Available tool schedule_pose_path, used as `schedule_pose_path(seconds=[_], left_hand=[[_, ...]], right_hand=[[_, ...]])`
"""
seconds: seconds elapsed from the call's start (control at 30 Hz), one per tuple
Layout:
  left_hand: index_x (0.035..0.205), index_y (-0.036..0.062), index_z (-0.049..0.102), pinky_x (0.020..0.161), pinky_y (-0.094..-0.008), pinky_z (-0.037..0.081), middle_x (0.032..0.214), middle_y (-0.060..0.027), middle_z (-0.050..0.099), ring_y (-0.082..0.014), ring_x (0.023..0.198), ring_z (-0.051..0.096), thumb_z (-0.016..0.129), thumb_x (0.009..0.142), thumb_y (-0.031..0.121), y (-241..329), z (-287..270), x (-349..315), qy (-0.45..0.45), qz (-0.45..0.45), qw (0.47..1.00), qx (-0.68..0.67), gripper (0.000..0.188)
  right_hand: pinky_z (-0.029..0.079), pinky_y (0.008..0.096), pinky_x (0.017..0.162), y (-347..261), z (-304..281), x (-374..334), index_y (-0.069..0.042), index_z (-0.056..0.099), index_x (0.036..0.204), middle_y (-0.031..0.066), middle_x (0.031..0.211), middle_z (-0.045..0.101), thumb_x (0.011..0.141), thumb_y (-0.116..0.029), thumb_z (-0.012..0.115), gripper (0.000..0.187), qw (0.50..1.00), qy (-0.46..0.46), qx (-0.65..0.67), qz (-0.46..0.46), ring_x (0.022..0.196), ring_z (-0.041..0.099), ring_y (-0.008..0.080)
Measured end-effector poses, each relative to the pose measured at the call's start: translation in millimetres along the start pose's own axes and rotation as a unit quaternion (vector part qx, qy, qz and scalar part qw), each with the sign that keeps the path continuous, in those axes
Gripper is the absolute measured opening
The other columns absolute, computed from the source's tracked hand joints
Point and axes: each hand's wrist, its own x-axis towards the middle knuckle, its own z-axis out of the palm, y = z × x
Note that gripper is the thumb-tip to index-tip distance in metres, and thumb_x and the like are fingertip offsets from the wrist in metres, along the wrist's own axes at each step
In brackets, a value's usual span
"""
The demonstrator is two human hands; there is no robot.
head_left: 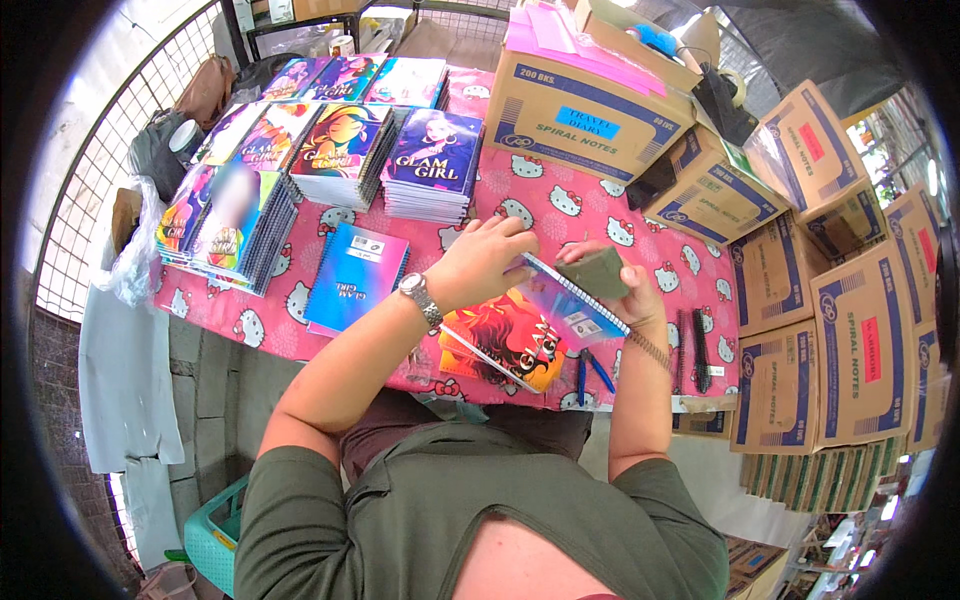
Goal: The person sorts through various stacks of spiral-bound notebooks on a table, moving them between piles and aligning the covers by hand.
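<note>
A blue-purple spiral notebook [570, 303] is raised and tilted above the table, its wire-bound edge facing up. My left hand [487, 262], with a metal watch on the wrist, is closed at the notebook's upper left end. My right hand [640, 297] grips a dark olive-green block [594, 272] against the notebook's other side; its exact kind is unclear. From the lower end of the bound edge a loose wire coil [650, 349] trails past my right wrist. Beneath lie orange-red notebooks [505, 345], and blue-handled pliers [592, 377] rest near the table's front edge.
A blue-pink notebook [358, 275] lies left of my left forearm. Several stacks of notebooks [432, 165] stand at the back left. Dark coils [700, 350] lie at the right. Cardboard boxes [590, 115] line the back and right side. A teal plastic chair [210, 540] is at lower left.
</note>
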Motion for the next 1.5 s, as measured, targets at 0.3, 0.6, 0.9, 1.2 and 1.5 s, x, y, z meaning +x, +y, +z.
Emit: schedule_pose_path(seconds=[0.3,0.6,0.9,1.2,1.5], left_hand=[[0.093,0.0100,0.065,0.075,-0.0437,0.051,0.094,-0.0076,0.060,-0.0304,0.088,0.064,0.075,0.082,0.037,30,-15,0,-0.053,-0.062,0.996,-0.021,0.031],[0.093,0.0098,0.067,0.073,-0.0430,0.052,0.091,-0.0077,0.059,-0.0304,0.085,0.064,0.076,0.082,0.038,30,-11,-11,-0.051,-0.021,0.998,-0.026,0.032],[0.096,0.0072,0.068,0.078,-0.0419,0.053,0.096,-0.0105,0.059,-0.0312,0.091,0.064,0.078,0.081,0.028,22,-4,-18,-0.034,-0.041,0.995,-0.079,0.028],[0.097,0.0038,0.065,0.074,-0.0388,0.053,0.093,-0.0112,0.060,-0.0310,0.086,0.064,0.080,0.079,0.022,13,-8,-12,-0.018,-0.001,0.989,-0.145,0.029],[0.095,0.0033,0.065,0.072,-0.0373,0.053,0.092,-0.0118,0.065,-0.0285,0.084,0.065,0.085,0.073,0.023,13,-3,-18,0.012,-0.035,0.984,-0.175,0.036]], right_hand=[[0.046,0.0419,0.104,0,25,-6,0.004,0.062,0.116,0.0185,0.123,0.060,0.071,-0.058,0.066,0.077,0.998,0.023,0.051,-0.035,0.114,0.060,0.0290],[0.041,0.0331,0.100,-2,-6,2,0.000,0.063,0.117,0.0078,0.118,0.058,0.076,-0.051,0.069,0.066,0.963,-0.076,-0.237,0.108,0.115,0.055,0.0201],[0.046,0.0367,0.094,-4,14,17,0.000,0.063,0.117,0.0085,0.116,0.056,0.074,-0.051,0.074,0.067,0.988,-0.151,0.045,-0.007,0.105,0.057,0.0208],[0.042,0.0380,0.100,-9,-1,26,0.004,0.061,0.117,0.0107,0.119,0.058,0.076,-0.058,0.071,0.075,0.960,-0.084,-0.234,0.132,0.113,0.056,0.0235],[0.045,0.0298,0.087,-10,6,34,-0.003,0.061,0.120,0.0061,0.111,0.060,0.076,-0.052,0.072,0.067,0.974,-0.130,-0.162,0.088,0.102,0.057,0.0141]])
